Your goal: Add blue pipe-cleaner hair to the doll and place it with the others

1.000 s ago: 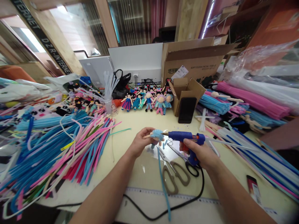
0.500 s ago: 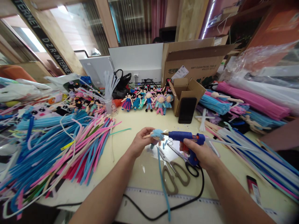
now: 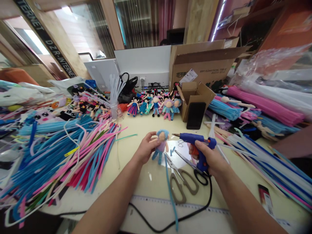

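My left hand (image 3: pixel 147 147) is closed on a small pipe-cleaner doll (image 3: pixel 161 144) with blue hair, a lilac top and blue legs, held upright over the table. My right hand (image 3: pixel 211 156) grips a blue hot glue gun (image 3: pixel 195 138) by its handle. The gun's nozzle points left at the doll's head, a short gap away. A clear glue stick sticks out of its back. Below the hands lie grey-handled scissors (image 3: pixel 179 182), a black-handled pair of scissors (image 3: pixel 198 174), short blue snippets (image 3: pixel 172 150) and a long blue pipe cleaner (image 3: pixel 171 195).
Bundles of coloured pipe cleaners (image 3: pixel 56 152) cover the left side; more stems (image 3: pixel 273 162) lie at the right. Finished dolls (image 3: pixel 156 105) stand at the back beside cardboard boxes (image 3: pixel 198 63) and a phone (image 3: pixel 195 115). A black cord (image 3: pixel 156 229) loops along the front over a ruler (image 3: pixel 195 206).
The doll has been turned from lying sideways to upright, its front now showing. The glue gun has drawn slightly right, its nozzle now apart from the doll.
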The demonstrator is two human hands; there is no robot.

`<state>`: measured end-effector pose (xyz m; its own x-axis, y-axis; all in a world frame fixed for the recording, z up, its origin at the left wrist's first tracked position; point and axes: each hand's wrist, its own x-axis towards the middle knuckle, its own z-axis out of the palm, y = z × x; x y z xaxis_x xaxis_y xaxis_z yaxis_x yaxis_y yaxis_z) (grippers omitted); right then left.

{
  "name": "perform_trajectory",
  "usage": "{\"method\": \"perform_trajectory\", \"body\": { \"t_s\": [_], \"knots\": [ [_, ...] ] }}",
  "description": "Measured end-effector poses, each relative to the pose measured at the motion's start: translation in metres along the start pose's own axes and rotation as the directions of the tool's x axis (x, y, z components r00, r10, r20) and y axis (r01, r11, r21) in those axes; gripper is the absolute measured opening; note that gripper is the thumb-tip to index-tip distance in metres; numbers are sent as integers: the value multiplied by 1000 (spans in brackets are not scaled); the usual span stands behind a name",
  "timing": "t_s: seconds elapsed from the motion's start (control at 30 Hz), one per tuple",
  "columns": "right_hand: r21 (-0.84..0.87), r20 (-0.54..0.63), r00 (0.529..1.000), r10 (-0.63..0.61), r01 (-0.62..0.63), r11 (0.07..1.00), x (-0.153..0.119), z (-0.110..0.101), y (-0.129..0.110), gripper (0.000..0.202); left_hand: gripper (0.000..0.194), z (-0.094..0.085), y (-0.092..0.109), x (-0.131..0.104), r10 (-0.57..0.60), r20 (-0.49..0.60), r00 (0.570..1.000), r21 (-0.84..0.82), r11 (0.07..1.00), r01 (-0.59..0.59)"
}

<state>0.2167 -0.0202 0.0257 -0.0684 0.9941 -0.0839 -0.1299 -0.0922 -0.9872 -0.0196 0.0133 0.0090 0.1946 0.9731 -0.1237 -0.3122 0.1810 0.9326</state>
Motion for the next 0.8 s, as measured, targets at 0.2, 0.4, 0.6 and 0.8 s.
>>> {"method": "perform_trajectory", "body": {
  "t_s": [0.2, 0.4, 0.6, 0.8],
  "knots": [
    [136, -36, 995, 91, -85, 987, 2, 3, -5, 40, 39, 0, -2, 1, -61, -43, 997, -48, 997, 59],
    [171, -23, 993, 112, -106, 980, 4, 2, -2, 40, 37, 0, -2, 1, -73, -54, 996, -57, 996, 70],
    [191, -31, 994, 105, -98, 977, 5, 4, -1, 40, 46, -1, -4, 2, -70, 2, 998, -118, 991, 69],
    [208, -16, 995, 102, -97, 973, 7, 4, 2, 38, 61, 0, -5, 1, -71, 28, 997, -111, 991, 74]
  ]
}}
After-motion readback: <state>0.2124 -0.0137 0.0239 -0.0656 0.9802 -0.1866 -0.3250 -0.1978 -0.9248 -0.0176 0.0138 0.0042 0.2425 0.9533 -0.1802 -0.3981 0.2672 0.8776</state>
